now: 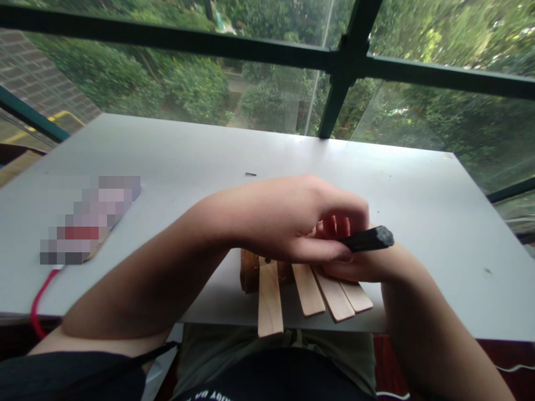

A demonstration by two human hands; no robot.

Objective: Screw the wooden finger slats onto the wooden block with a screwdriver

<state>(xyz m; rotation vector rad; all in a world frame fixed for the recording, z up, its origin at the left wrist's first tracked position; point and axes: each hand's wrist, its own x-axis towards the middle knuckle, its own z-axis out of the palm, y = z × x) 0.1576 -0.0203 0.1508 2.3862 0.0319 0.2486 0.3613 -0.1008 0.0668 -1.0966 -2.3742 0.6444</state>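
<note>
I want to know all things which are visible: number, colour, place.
Wooden slats: four, pale, below hands
Block: one, brown, beneath left hand
Stick: one, black, at left fingertips
Small nail-like piece: one, dark, beyond hands
Pixelated object: one, mostly lilac, table's left
Cable: one, red, beside it
Cord: count unclear, white, bottom right
Table: one, white, central
Window frame: one, dark green, top
Greenery: uncountable, green, outside
Brick wall: one, greyish, upper left
Clothes: two, black and olive, bottom
Left hand: one, bare, centre
Right hand: one, bare, partly hidden
</note>
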